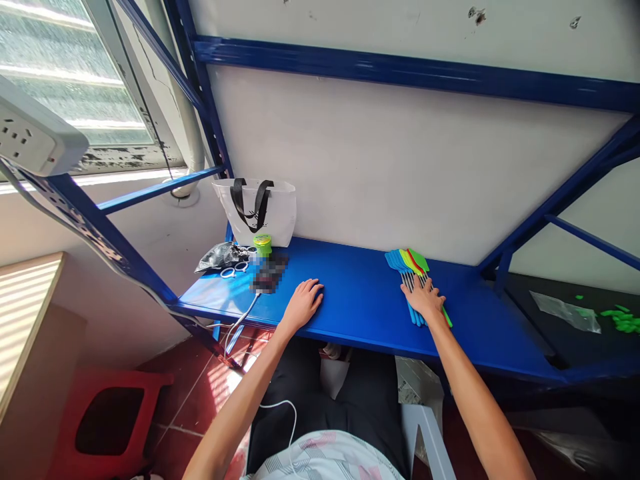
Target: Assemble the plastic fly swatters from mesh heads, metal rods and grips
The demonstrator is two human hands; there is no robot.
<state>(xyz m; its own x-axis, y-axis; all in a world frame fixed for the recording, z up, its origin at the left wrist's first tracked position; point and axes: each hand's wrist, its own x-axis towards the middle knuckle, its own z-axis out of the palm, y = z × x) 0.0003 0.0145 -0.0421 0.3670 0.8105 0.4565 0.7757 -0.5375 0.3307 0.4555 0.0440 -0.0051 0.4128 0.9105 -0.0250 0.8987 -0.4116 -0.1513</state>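
Observation:
My left hand (303, 303) rests palm down on the blue tabletop (357, 293), its fingers stretched out and holding nothing. To the right, my right hand (424, 297) lies with spread fingers across the middle of a bunch of flat-headed utensils (399, 261). Their heads are blue, yellow, red and green, fanned out toward the wall. Silvery shafts show around my fingers, and blue and green handle ends point toward me. The exact kind of utensil is too small to tell, and part of the bunch is hidden under the hand.
At the left end are a white bag (273, 207) with black handles, a yellow-green tub (263, 244), scissors (235, 269), a plastic pouch (217, 256) and a blurred dark device (270, 275) with a white cable. Blue frame posts flank the table. Green pieces (623, 320) lie far right.

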